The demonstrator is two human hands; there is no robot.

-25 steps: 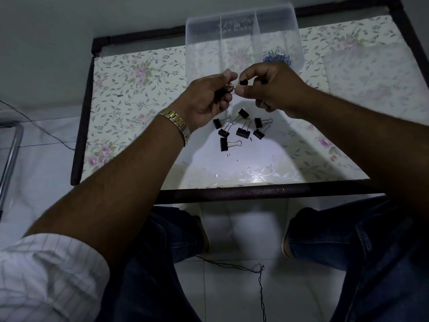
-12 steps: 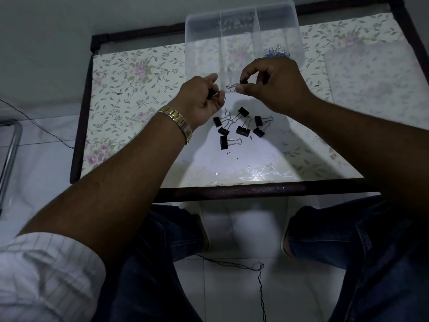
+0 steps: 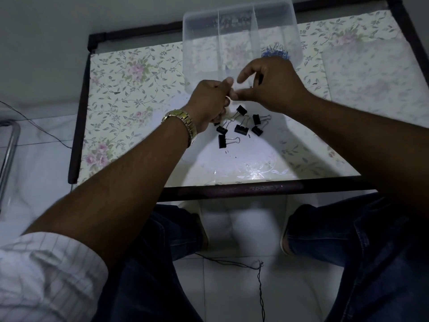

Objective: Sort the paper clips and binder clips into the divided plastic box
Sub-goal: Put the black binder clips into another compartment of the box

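Your left hand [image 3: 209,101] and right hand [image 3: 271,87] meet over the binder clips [image 3: 241,126] — fingers curled, contents too blurred to tell.

Both hands meet above the table [image 3: 130,94], just in front of the divided plastic box [image 3: 241,26]. Binder clips [image 3: 241,129] crowd the surface beneath them. Left and far-right tabletop lies open. Box's left and middle compartments open from above; paper clips [image 3: 275,51] occupy the right.

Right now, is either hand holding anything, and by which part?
Cannot be told. The left hand and right hand meet fingertip to fingertip above the binder clips, but blur hides anything pinched there.
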